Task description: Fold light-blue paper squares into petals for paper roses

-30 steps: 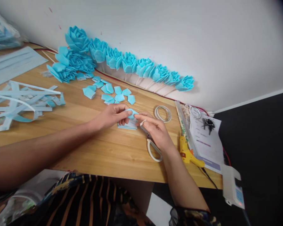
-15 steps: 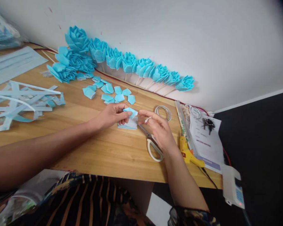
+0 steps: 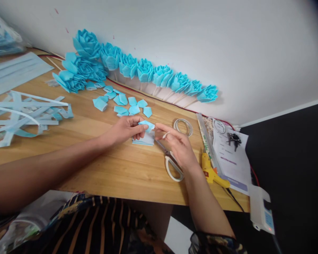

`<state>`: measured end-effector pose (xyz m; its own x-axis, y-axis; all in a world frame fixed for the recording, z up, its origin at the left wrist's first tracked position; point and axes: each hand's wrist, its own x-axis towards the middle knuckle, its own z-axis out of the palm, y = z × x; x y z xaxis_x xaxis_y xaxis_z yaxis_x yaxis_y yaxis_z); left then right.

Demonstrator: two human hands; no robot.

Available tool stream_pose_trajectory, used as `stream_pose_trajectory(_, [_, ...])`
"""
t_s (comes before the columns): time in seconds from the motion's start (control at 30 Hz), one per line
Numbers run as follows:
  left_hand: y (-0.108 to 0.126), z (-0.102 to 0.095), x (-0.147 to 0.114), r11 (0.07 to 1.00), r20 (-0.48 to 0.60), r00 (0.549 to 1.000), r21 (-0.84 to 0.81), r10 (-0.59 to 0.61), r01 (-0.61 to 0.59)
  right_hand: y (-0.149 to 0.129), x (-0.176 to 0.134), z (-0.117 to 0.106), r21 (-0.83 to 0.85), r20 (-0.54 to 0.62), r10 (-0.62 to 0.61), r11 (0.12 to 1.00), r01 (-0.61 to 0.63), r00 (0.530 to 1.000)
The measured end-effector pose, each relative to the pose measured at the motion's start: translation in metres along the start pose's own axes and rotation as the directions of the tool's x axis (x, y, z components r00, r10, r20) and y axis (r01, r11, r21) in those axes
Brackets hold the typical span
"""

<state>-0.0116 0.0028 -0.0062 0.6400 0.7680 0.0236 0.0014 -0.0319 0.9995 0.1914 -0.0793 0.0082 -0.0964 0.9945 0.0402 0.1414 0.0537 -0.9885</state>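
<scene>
Between thumb and fingers, my left hand (image 3: 134, 127) pinches a small blue fabric petal (image 3: 147, 125). My right hand (image 3: 178, 141) is just to its right, fingertips close to the petal's edge, with a small white scrap (image 3: 165, 134) pinched at the thumb. A folded stack of pale mask fabric (image 3: 143, 141) lies beneath my hands. Scissors with white handles (image 3: 174, 169) rest under my right hand, their blades partly covered. Several cut blue petals (image 3: 134, 109) are scattered on the table beyond my left hand.
Several blue fabric flowers (image 3: 145, 70) on sticks lean along the wall. Cut strips (image 3: 21, 116) and a flat mask sheet (image 3: 18, 72) lie left. To the right are a tape roll (image 3: 183, 127), a yellow glue gun (image 3: 207, 167), papers (image 3: 231, 162) and keys (image 3: 234, 140).
</scene>
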Motion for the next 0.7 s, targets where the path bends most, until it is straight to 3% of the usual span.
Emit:
stream_pose_trajectory(0.23, [0.001,0.000,-0.001,1.000,-0.013,1.000,-0.006,-0.022,0.022,-0.004,0.000,0.001,-0.026,0.025,-0.062,0.998,0.062,0.998])
stream_pose_trajectory(0.7, [0.001,0.001,0.000,0.999,-0.064,0.998,-0.042,-0.004,0.001,-0.013,0.001,0.003,-0.143,0.143,-0.055,0.987,0.075,0.988])
